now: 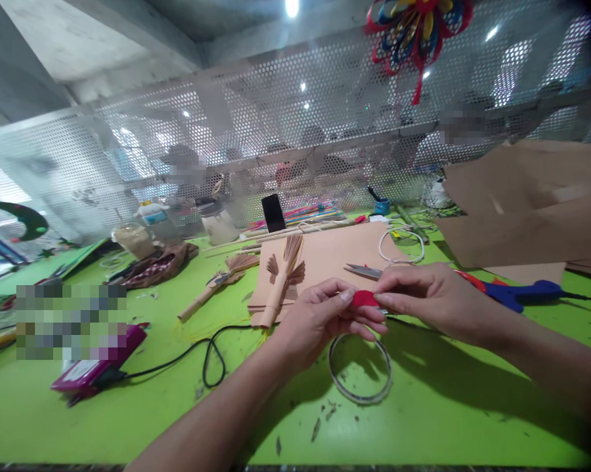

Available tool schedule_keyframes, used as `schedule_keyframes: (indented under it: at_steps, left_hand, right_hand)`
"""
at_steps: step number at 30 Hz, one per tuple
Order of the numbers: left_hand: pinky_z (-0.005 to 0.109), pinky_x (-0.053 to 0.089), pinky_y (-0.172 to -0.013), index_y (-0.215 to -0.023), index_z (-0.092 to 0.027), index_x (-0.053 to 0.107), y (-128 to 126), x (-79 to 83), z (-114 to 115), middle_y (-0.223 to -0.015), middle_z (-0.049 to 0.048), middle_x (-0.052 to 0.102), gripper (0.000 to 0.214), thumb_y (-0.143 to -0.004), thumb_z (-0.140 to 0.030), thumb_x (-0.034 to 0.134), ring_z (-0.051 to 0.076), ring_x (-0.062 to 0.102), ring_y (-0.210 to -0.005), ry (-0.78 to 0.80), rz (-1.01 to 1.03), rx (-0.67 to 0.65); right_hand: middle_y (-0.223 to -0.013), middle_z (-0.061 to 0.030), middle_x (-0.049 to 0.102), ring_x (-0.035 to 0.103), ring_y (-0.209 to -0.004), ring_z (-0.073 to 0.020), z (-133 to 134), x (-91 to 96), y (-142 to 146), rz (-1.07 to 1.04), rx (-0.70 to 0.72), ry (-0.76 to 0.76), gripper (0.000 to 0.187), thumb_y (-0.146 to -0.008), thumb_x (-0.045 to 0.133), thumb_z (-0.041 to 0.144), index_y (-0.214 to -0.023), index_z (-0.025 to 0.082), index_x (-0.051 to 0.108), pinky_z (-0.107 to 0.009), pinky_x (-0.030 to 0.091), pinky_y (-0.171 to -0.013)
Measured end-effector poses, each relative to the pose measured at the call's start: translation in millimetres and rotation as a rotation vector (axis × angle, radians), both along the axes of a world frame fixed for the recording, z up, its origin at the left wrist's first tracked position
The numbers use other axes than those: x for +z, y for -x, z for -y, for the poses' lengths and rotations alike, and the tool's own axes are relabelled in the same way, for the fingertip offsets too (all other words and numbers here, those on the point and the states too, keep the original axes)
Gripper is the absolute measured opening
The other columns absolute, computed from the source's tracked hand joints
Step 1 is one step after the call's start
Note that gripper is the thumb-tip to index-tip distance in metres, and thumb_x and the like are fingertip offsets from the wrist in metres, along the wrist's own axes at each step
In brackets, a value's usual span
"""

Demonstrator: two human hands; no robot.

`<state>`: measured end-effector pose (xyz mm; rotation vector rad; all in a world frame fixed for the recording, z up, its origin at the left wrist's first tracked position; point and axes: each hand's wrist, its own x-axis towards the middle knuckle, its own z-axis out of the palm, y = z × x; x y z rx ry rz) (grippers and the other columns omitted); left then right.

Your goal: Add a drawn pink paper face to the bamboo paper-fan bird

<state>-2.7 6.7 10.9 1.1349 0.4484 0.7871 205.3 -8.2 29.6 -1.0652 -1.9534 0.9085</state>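
Observation:
Between my two hands is a small red piece [365,299], felt or paper by its look. My left hand [327,308] pinches its left end between thumb and forefinger, the other fingers reaching beneath it. At its right end, my right hand [420,295] grips it with thumb and fingertips. Just under the hands a grey ring [359,400] lies on the green table. Behind them, scissors [364,270] rest on a stack of brown paper [339,249], blades pointing left. A rolled brown paper figure with pleated fans [279,288] lies on the stack's left part.
A blue glue gun [526,294] lies right, behind my right forearm. A second paper figure [211,288], a magenta device [101,360] and its black cord [177,367] are left. At the back stand a phone [273,213], jars and a perforated screen [256,124]. Brown sheets [526,210] rise at right.

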Motion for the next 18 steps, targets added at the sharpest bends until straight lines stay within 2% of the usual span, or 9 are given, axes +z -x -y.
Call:
schedule_keyframes:
  at_steps: [9, 12, 18]
  left_hand:
    - [0.029, 0.055, -0.069, -0.087, -0.01, 0.057, -1.3, 2.2, 3.2, -0.087, 0.0159, 0.072, 0.014, -0.094, -0.022, 0.052, 0.02, 0.071, -0.076, -0.001, 0.005, 0.004]
    - [0.028, 0.055, -0.069, -0.088, -0.009, 0.058, -1.4, 4.0, 4.6, -0.086, 0.0162, 0.072, 0.015, -0.095, -0.02, 0.05, 0.019, 0.071, -0.074, -0.007, -0.002, 0.001]
    - [0.03, 0.055, -0.069, -0.089, -0.009, 0.058, -0.7, 4.8, 5.5, -0.087, 0.0166, 0.072, 0.014, -0.095, -0.02, 0.05, 0.021, 0.071, -0.077, -0.002, 0.005, -0.006]
  right_hand:
    - [-0.076, -0.0031, 0.071, 0.063, -0.073, -0.0157, 3.0, 0.8, 1.7, -0.051, 0.031, -0.007, 0.021, -0.087, 0.062, 0.035, -0.08, 0.019, 0.072, -0.026, 0.048, -0.067]
    - [-0.076, -0.0016, 0.07, 0.063, -0.074, -0.0144, 3.0, 0.6, 1.8, -0.023, 0.02, -0.052, 0.019, -0.088, 0.061, 0.033, -0.081, 0.02, 0.072, -0.024, 0.048, -0.068]
    - [-0.075, -0.0016, 0.071, 0.063, -0.072, -0.0143, 3.3, 2.1, 2.3, -0.01, 0.013, -0.075, 0.019, -0.088, 0.061, 0.033, -0.08, 0.019, 0.072, -0.024, 0.048, -0.066]
